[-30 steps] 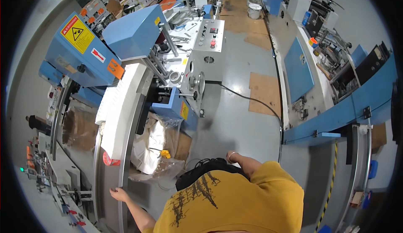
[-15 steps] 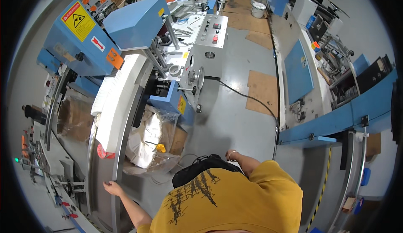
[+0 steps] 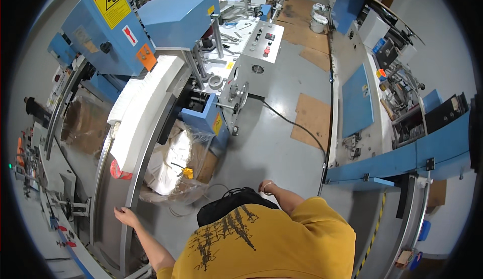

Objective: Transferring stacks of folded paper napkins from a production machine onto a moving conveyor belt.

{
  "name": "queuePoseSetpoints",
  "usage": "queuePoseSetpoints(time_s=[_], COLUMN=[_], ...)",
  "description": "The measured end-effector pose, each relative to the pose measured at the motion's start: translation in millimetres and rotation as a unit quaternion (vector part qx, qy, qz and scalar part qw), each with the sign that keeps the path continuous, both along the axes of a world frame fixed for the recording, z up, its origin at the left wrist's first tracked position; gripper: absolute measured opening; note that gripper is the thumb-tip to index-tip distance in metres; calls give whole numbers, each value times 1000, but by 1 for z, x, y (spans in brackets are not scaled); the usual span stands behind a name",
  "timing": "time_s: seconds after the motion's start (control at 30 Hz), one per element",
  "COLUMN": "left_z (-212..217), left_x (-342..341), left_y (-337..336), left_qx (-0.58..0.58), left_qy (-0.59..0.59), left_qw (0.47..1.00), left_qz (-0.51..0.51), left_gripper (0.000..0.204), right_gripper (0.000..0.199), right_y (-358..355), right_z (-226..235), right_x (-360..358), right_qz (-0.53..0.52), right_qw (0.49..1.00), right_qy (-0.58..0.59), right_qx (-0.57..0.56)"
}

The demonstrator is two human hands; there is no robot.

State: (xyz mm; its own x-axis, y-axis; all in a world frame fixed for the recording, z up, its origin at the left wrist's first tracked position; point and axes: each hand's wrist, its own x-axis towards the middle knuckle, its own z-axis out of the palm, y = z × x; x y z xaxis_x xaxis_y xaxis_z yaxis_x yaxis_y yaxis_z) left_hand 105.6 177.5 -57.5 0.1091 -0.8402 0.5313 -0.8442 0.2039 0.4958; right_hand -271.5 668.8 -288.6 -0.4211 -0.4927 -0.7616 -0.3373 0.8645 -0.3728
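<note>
white paper stack (image 3: 143,113) sits in the metal trough (image 3: 113,198) on the person's left, a long curved row, far end running up under the blue machine hood (image 3: 176,20). red roll (image 3: 119,170) in the trough right at the stack's near end. left hand (image 3: 125,216) at the near part of the trough, fingers loosely extended over the channel, wrist by the right-hand rail (image 3: 138,178); nothing gripped, well apart from the stack. can't tell if it's touching the rail. right hand (image 3: 265,186) in front of the body, bracelet (image 3: 268,184) at the wrist, far from the stack; grip can't be told, fingers too small and partly hidden. black bag (image 3: 236,207) at the waist, between the two arms. right of the trough, low down: clear plastic bag (image 3: 151,196) around white material (image 3: 173,163), yellow piece on it. above that, blue bracket (image 3: 201,120) and handwheel (image 3: 243,95) on the machine side. control panel (image 3: 264,37) with red button up top, hand tools (image 3: 229,37) on the machine's white top beside it. left of the hood, blue guard box (image 3: 88,32) with yellow warning label. on the floor: black cable (image 3: 292,123) crossing cardboard sheet (image 3: 309,113), white buckets (image 3: 318,23) further off.
</note>
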Motion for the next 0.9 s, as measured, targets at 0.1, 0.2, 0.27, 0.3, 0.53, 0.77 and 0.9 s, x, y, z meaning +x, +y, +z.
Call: queuePoseSetpoints(time_s=[0.1, 0.2, 0.27, 0.3, 0.53, 0.77, 0.9], left_z=[0, 1, 2, 4, -4, -3, 0], left_x=[-8, -6, -7, -8, -8, -10, -15], left_y=[2, 3, 5, 8, 3, 14, 9], left_qx=[-7, -8, -5, -8, -16, -51, -79], left_qy=[4, 0, 4, 8, 31, 36, 36], left_qw=[1000, 1000, 1000, 1000, 999, 998, 996], left_qz=[-4, 2, 1, -5, -9, -6, -19], left_gripper=[40, 39, 39, 40, 41, 43, 44], right_gripper=[28, 31, 30, 30, 35, 28, 24], right_y=[-8, -14, -14, -14, -7, -5, -37], right_z=[-15, 3, 11, 12, -15, -20, 13], right_x=[-1, -5, -5, -7, -7, -10, -26], right_qz=[30, 24, 9, 19, 64, 105, 106], right_qw=[998, 1000, 1000, 1000, 998, 994, 994], right_qy=[45, 10, 0, 1, 8, 8, 11], right_qx=[7, -18, -20, -21, 14, -38, -30])
